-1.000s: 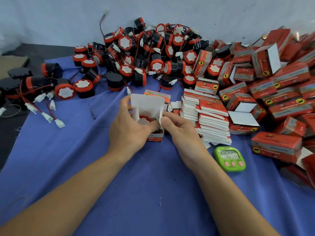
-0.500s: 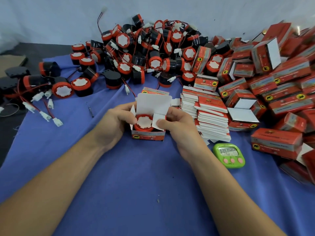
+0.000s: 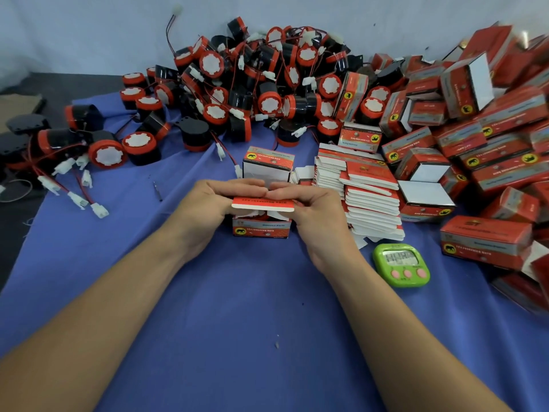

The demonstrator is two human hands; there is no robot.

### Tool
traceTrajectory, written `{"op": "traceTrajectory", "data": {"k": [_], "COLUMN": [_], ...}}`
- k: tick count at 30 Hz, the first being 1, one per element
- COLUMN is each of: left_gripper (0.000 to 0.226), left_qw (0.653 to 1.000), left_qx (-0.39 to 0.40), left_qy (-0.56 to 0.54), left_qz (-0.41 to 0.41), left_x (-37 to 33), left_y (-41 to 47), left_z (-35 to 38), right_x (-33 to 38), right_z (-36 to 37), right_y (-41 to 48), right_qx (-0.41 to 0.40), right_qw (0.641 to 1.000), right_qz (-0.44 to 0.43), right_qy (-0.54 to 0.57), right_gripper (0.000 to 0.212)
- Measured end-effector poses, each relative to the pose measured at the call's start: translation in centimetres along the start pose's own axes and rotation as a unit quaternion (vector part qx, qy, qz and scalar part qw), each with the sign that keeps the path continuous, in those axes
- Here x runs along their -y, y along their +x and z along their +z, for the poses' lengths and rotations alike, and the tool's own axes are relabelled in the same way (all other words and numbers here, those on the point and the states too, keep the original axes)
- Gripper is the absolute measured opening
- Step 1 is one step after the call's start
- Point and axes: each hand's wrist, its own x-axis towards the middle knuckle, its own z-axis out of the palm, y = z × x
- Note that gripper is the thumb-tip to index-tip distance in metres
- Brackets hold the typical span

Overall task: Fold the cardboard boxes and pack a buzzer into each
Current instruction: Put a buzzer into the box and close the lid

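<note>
red cardboard box (image 3: 261,230) on blue cloth (image 3: 237,322) between left hand (image 3: 205,206) and right hand (image 3: 312,209), heap of round red-and-black buzzers (image 3: 237,93) behind, stack of flat cardboard blanks (image 3: 368,197) just right, green plastic timer (image 3: 401,264) before the stack, pile of folded red boxes (image 3: 490,150) far right

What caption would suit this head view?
Left hand and right hand fold a box lid down; buzzers piled behind.
</note>
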Motion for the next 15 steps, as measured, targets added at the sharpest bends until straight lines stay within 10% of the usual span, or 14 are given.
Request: {"op": "traceTrajectory", "data": {"k": [7,15], "left_gripper": [0.044,0.042], "left_qw": [0.996,0.962], "left_qx": [0.090,0.050], "left_qy": [0.009,0.260], "left_qz": [-0.023,0.068], "left_x": [-0.8,-1.0], "left_y": [-0.9,-2.3], "left_z": [-1.6,-1.4], "right_x": [1.8,2.6], "right_z": [-2.3,-3.6], "right_y": [-0.4,-1.5], "right_qx": [0.098,0.181], "right_qw": [0.991,0.955], "right_qz": [0.062,0.028], "right_qy": [-0.071,-0.233], "right_gripper": [0.048,0.054]}}
